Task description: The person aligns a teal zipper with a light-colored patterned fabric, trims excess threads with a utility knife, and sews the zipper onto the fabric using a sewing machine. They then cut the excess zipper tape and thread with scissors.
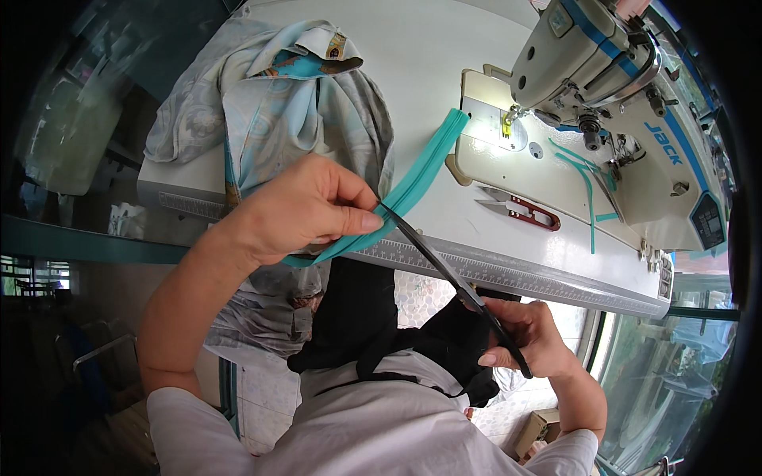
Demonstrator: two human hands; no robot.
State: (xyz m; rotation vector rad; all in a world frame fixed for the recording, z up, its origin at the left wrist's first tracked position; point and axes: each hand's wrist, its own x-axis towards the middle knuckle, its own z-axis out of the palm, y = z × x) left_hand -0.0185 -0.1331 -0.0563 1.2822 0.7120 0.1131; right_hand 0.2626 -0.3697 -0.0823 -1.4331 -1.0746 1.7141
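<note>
My left hand (305, 208) pinches a teal zipper (429, 163) between thumb and forefinger near the front edge of the table. One end of the zipper reaches up to the sewing machine's bed; the other passes under my hand. My right hand (525, 337) grips the handles of long dark scissors (439, 263), fingers wrapped round them. The scissor blades slant up to the left, their tips at the zipper beside my left fingertips. Whether the tips are cutting into it, I cannot tell. Behind my left hand lies a heap of pale patterned fabric (313, 119).
A white and blue sewing machine (571, 67) stands at the right, its lamp lit. Red-handled thread snips (533, 213) and narrow teal strips (590, 198) lie before it. A ruler strip (508, 279) runs along the table's front edge, above my lap.
</note>
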